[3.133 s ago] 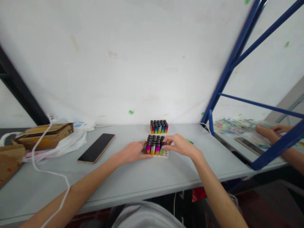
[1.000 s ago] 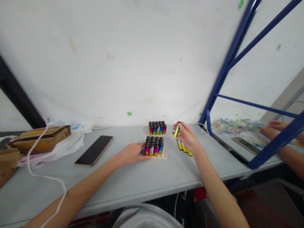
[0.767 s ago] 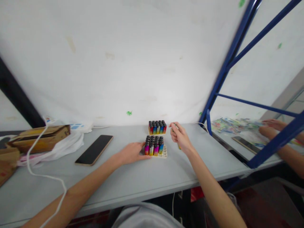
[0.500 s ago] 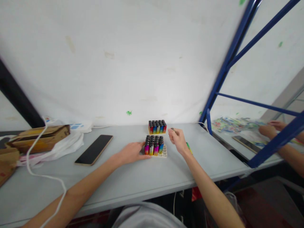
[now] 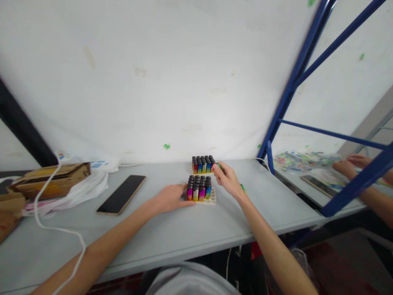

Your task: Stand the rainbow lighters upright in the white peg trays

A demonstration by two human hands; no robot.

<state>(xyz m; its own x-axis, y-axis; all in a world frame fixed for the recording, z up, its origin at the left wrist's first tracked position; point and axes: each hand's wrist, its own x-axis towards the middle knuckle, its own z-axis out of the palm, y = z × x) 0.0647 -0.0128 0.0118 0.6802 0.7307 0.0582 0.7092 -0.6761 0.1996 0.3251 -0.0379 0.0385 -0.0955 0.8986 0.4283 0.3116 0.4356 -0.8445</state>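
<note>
My left hand (image 5: 170, 198) holds the left side of a pale tray (image 5: 211, 200), its thumb along the front and its fingers bent at the back. Black-topped lighters (image 5: 199, 189) in pink, yellow and blue stand upright in that tray, while the sockets along its right side are bare. To the right and slightly above, my right hand (image 5: 226, 178) is closed in a pinch on a small green object (image 5: 219, 165), mostly covered by the fingers. Behind the right wrist, a green piece (image 5: 243, 188) lies on the table, partly hidden.
A second block of lighters (image 5: 203, 164) stands near the wall. At left are a phone (image 5: 122, 194), a cardboard box (image 5: 55, 179), plastic bags (image 5: 82, 190) and a white cable (image 5: 59, 228). Blue frame bars (image 5: 284, 98) rise at right; beyond them, another person's hands (image 5: 346, 166) are over colourful strips.
My right hand has shifted slightly left, close to the rear block of lighters, and its fingers now point left with green showing at the tips. My left hand has stayed at the tray.
</note>
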